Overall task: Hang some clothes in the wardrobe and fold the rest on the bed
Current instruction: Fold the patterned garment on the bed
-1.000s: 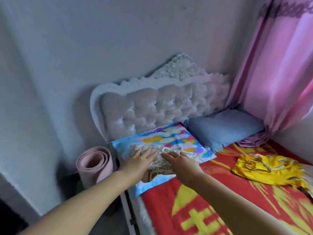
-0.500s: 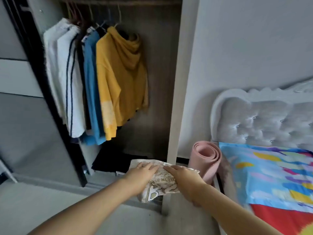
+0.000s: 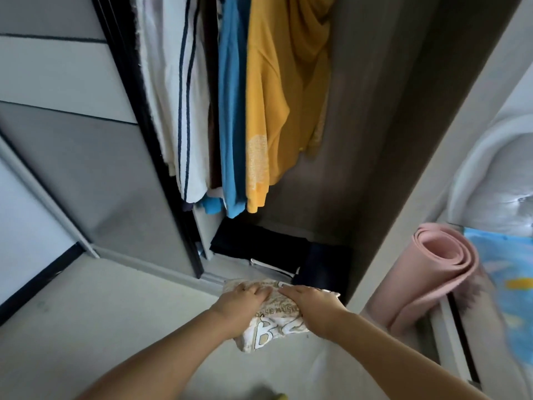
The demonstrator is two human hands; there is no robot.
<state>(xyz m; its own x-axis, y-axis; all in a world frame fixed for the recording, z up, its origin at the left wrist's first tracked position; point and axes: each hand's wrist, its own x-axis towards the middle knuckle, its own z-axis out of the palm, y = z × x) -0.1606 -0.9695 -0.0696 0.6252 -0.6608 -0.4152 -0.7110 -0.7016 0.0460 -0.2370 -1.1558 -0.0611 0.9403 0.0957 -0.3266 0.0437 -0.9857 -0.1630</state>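
A folded cream garment with printed lettering is held between both hands, just in front of the open wardrobe's bottom. My left hand grips its left side and my right hand grips its right side, both palms on top. In the wardrobe hang a yellow hoodie, a blue top and a white garment with dark stripes. Dark folded clothes lie on the wardrobe floor, right behind the held garment.
The sliding wardrobe door stands at the left. A rolled pink mat leans between the wardrobe side panel and the bed. The bed's white headboard and a colourful pillow show at the right edge.
I have turned from the bed to the wardrobe, carrying the folded garment off the pillow. Since half a second ago the view has dropped and moved closer to the wardrobe's bottom.
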